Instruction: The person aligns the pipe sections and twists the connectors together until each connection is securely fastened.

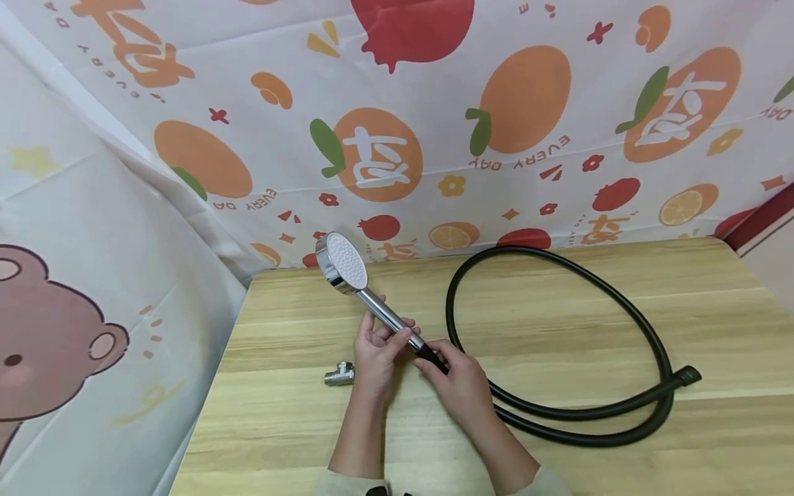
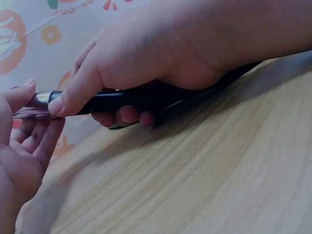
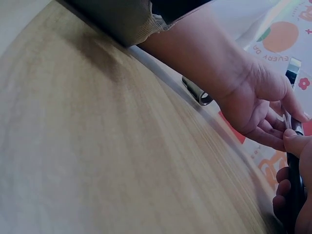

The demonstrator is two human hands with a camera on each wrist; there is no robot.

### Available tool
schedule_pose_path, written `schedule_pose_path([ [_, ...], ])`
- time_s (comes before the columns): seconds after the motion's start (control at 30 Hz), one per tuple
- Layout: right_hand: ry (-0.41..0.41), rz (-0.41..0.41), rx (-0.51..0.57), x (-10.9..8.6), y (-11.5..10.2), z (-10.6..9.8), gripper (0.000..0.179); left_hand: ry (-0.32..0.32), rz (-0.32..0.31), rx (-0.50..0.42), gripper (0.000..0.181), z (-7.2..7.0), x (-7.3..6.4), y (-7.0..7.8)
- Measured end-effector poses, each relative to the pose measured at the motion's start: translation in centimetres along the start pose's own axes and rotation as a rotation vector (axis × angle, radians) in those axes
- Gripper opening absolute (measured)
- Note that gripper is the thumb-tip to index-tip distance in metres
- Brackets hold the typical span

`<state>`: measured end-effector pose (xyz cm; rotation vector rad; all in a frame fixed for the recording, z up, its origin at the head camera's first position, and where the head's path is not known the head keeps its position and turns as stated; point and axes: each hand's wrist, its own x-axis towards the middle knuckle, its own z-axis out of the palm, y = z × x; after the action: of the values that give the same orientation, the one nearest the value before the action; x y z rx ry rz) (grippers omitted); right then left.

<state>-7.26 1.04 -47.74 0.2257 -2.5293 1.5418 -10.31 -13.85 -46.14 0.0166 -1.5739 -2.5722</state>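
My left hand [image 1: 375,355] holds the chrome handle of a shower head [image 1: 347,262], thumb on top and fingers beneath. The round white spray face is tilted up at the handle's far left end. Around the black end piece of a shower hose [image 1: 431,357], at the handle's lower end, curl the fingers of my right hand [image 1: 462,386]. In the left wrist view the black end piece [image 2: 117,101] meets the chrome; whether it is screwed on cannot be told. Part of the hose is hidden under my right palm.
The black hose lies looped on the wooden table [image 1: 279,427] to the right, its loose end [image 1: 687,375] pointing right. A small chrome tee-shaped fitting [image 1: 340,374] lies left of my left hand. Behind the table hangs a fruit-print cloth [image 1: 446,89]; another cloth [image 1: 155,289] covers the left side.
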Motion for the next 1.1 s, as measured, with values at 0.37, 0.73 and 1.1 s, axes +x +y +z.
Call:
schedule_pose_path([
  [0.37, -0.04, 0.005, -0.002, 0.22, -0.13, -0.29, 0.02, -0.043, -0.007, 0.001, 0.076, -0.2, 0.21, 0.22],
  [0.73, -0.08, 0.013, 0.005, 0.38, -0.24, -0.55, 0.023, -0.051, -0.003, 0.013, 0.074, -0.3, 0.27, 0.11],
  [1.1, -0.089, 0.085, 0.154, 0.42, 0.25, -0.5, 0.027, -0.06, 0.012, 0.027, 0.074, -0.14, 0.08, 0.04],
])
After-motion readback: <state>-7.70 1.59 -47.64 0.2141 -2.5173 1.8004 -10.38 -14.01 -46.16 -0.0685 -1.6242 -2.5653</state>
